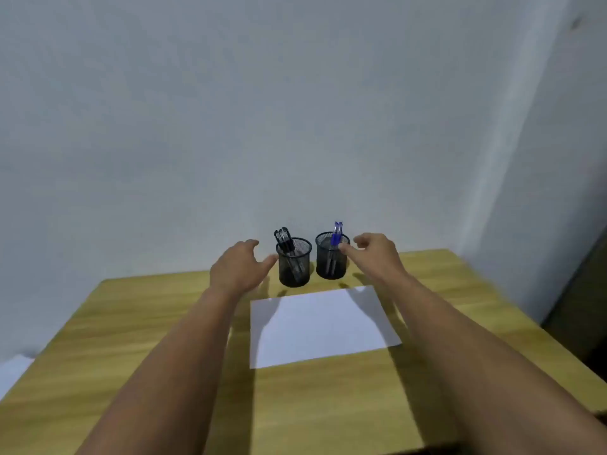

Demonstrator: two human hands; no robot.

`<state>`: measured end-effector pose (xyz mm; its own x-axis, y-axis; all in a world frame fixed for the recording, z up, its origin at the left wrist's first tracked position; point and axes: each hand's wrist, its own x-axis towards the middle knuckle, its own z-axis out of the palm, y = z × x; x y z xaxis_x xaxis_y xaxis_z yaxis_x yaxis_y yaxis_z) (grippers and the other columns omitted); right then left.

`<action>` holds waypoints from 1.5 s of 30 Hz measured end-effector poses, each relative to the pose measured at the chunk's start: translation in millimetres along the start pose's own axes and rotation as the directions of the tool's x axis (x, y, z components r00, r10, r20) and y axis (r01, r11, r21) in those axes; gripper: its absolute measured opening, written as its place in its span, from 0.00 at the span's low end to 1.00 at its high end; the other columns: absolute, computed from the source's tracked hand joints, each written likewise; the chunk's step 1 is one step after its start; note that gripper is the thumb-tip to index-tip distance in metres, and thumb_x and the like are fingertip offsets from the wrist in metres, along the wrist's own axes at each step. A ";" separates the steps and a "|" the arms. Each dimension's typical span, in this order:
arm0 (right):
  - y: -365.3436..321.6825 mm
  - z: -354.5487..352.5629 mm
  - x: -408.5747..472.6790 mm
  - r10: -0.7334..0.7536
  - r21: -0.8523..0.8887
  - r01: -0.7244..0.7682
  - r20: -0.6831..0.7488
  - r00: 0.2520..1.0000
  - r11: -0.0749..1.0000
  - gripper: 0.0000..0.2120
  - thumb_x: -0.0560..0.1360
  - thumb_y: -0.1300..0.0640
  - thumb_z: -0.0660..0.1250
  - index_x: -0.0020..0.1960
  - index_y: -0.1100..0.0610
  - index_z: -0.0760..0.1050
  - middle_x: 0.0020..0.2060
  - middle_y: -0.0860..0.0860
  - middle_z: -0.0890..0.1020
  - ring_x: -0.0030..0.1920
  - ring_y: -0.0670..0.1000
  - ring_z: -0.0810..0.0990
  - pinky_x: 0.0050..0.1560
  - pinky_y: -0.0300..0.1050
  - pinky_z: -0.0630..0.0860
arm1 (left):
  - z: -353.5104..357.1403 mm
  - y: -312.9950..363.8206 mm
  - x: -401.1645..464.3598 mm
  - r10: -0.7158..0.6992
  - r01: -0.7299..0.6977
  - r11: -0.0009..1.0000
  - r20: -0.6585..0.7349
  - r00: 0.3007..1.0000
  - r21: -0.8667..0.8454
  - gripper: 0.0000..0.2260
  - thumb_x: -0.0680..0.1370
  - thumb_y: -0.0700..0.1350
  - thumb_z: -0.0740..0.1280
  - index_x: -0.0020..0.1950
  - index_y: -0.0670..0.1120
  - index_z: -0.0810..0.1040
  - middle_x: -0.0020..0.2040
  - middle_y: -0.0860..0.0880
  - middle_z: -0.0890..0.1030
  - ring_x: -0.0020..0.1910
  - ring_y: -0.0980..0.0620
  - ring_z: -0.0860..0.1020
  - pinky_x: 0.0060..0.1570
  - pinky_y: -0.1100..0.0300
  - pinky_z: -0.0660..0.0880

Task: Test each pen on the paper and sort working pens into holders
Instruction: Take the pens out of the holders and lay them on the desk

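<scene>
Both hands reach up-frame, open and empty: left hand (241,269) beside the black-pen holder (294,262), right hand (374,254) touching the blue-pen holder (331,256). Pens stand upright, each hand equally near its own holder.

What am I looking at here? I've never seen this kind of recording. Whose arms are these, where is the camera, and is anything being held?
There is no machine: a person wears a camera on the head, looking forward and down, so the arms are their own. On the wooden table lies a blank sheet of paper. Behind it stand two black mesh holders: the left holder has black pens, the right holder blue pens. The left hand is open beside the left holder; the right hand is open, its fingertips at the right holder's rim. Neither holds anything.
</scene>
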<state>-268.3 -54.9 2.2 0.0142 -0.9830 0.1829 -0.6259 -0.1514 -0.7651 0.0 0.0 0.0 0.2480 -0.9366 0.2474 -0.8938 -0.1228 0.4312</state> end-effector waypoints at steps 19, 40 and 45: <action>45.5 82.0 145.9 0.174 0.244 -0.152 -0.069 0.982 0.958 0.22 0.72 0.41 0.79 0.36 0.58 0.79 0.27 0.48 0.77 0.32 0.50 0.74 0.37 0.45 0.70 | 98.4 -6.9 118.6 -0.150 0.224 0.661 0.167 0.974 -0.716 0.20 0.69 0.60 0.78 0.45 0.44 0.84 0.41 0.51 0.86 0.43 0.52 0.83 0.48 0.53 0.79; 48.4 90.2 146.1 0.168 0.337 -0.124 -0.104 0.980 0.933 0.15 0.74 0.44 0.77 0.31 0.47 0.83 0.26 0.41 0.81 0.36 0.50 0.78 0.49 0.53 0.78 | 95.9 11.1 126.8 -0.153 0.238 0.614 0.182 0.971 -0.753 0.18 0.78 0.53 0.71 0.45 0.36 0.81 0.41 0.43 0.83 0.40 0.49 0.78 0.45 0.55 0.73; 40.0 87.3 141.5 0.165 0.348 -0.108 -0.137 0.977 0.931 0.17 0.74 0.40 0.75 0.35 0.52 0.81 0.25 0.44 0.78 0.36 0.52 0.77 0.60 0.62 0.78 | 92.9 17.6 118.7 -0.157 0.206 0.629 0.138 0.978 -0.750 0.16 0.83 0.52 0.63 0.51 0.42 0.83 0.46 0.46 0.85 0.44 0.50 0.79 0.50 0.55 0.74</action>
<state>-223.2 -209.1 -56.4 -0.1957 -0.9711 0.1370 -0.3134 -0.0705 -0.9470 -21.0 -143.8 -43.6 0.3315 -0.9419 0.0548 -0.2309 -0.0247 0.9727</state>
